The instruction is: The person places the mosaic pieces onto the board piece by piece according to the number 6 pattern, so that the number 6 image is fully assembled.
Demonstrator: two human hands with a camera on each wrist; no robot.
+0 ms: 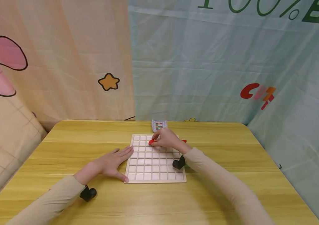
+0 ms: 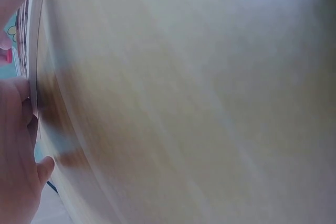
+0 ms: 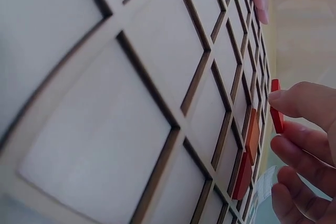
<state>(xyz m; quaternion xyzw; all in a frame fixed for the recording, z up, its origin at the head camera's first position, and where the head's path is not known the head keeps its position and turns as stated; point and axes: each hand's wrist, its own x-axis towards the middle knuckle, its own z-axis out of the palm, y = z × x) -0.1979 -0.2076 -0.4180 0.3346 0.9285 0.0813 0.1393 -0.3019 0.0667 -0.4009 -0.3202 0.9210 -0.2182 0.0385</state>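
A pale wooden grid board (image 1: 147,177) lies on the table. Above its far rows, my right hand (image 1: 166,138) pinches a red tile (image 3: 277,106) between thumb and fingers, with the tile held on edge. Close by in the right wrist view, an orange tile (image 3: 252,137) and another red tile (image 3: 242,177) sit in the grid's cells. My left hand (image 1: 113,163) rests at the board's left side, fingers spread, fingertips on the rim and thumb at the near corner. In the left wrist view, that hand (image 2: 18,145) shows along the board's edge.
A small card (image 1: 159,125) with a coloured grid pattern stands behind the board. Right of the board, a red piece (image 1: 184,141) and a green piece (image 1: 187,166) are partly hidden by my right arm. Printed curtains surround the wooden table (image 1: 92,143).
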